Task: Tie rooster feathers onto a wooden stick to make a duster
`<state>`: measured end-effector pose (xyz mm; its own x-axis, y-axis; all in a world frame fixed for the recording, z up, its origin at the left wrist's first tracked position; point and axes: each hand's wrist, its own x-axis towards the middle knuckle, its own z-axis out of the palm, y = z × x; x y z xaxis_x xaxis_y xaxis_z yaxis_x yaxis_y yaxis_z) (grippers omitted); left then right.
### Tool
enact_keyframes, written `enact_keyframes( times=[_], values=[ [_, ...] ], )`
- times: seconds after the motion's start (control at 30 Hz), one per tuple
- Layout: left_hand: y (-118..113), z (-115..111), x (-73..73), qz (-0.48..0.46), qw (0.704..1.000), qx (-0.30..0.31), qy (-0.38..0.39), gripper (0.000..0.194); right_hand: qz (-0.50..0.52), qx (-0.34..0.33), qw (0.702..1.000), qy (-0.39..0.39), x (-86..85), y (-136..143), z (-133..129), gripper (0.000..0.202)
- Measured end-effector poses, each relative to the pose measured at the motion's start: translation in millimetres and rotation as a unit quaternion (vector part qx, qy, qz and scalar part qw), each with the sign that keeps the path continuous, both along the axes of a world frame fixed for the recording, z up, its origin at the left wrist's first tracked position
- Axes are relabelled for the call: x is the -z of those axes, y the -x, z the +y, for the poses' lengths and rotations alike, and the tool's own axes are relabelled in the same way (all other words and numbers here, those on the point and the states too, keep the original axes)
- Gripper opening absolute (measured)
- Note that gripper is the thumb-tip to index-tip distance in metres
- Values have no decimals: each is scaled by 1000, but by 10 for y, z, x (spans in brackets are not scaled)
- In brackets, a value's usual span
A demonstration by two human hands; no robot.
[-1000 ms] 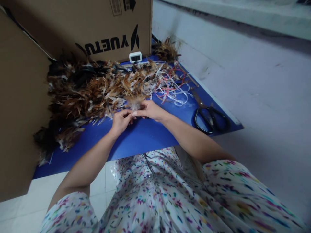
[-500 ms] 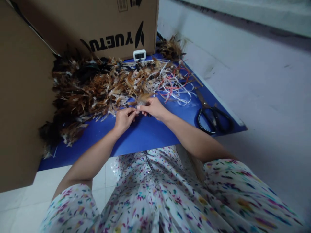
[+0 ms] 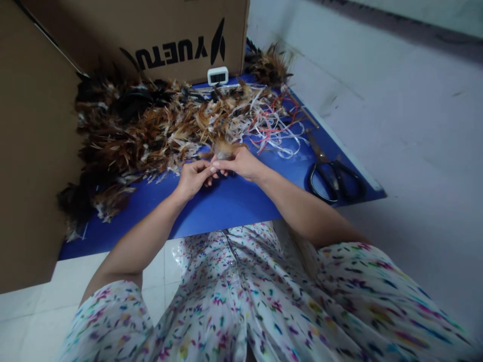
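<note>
Brown and grey feathers [image 3: 223, 149] stick up from between my two hands, over the blue tabletop [image 3: 234, 201]. My right hand [image 3: 241, 163] is closed in a pinch on their lower end. Its fingertips meet those of my left hand [image 3: 195, 177], which is also pinched closed; what it grips is hidden by the fingers. Just beyond the hands lies a wide heap of brown, black and cream feathers [image 3: 166, 125]. White and red ribbons [image 3: 277, 128] lie tangled at the heap's right end.
Large black-handled scissors [image 3: 332, 176] lie at the table's right side. A small white digital timer [image 3: 218, 76] stands at the back against a cardboard box [image 3: 181, 25]. Another cardboard panel [image 3: 33, 151] rises on the left, and a pale wall [image 3: 415, 125] borders the right.
Both hands stay together at nearly the same spot, with the fingers shifted slightly and the feathers standing more upright. The whole view has tilted a little.
</note>
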<state>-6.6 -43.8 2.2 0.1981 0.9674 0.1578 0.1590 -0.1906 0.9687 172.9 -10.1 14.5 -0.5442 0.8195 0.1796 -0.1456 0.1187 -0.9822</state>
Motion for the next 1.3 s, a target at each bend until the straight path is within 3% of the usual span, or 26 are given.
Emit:
enact_keyframes(
  times=[0.33, 0.43, 0.53, 0.67, 0.8, 0.9, 1.03, 1.2, 1.3],
  values=[
    [7, -44, -40, 121, 981, -72, -133, 32, -21, 65, 998, 5, -26, 33, -43, 24],
    [-1, -25, -29, 62, 991, -70, -94, 36, -53, 78, 996, -5, -78, -79, 23, 20],
    [1, 34, -5, -42, 995, -85, -40, 41, -125, 148, 979, -66, -120, -293, 159, 16],
    [29, 115, -19, -136, 982, -130, -16, 38, -308, 215, 910, -175, -114, -492, 262, 10],
    [52, 148, -66, -173, 970, -171, -22, 34, -448, 184, 854, -192, -45, -453, 210, 19],
    [48, 145, -91, -189, 963, -188, -27, 32, -461, 138, 852, -205, 2, -398, 164, 23],
    [31, 129, -99, -204, 961, -184, -22, 32, -456, 94, 861, -206, -13, -374, 136, 13],
    [32, 126, -68, -200, 966, -166, -6, 36, -497, 65, 840, -206, -55, -341, 86, 13],
    [38, 129, -56, -208, 966, -153, 6, 37, -477, 52, 847, -230, -44, -349, 83, 14]
  ],
)
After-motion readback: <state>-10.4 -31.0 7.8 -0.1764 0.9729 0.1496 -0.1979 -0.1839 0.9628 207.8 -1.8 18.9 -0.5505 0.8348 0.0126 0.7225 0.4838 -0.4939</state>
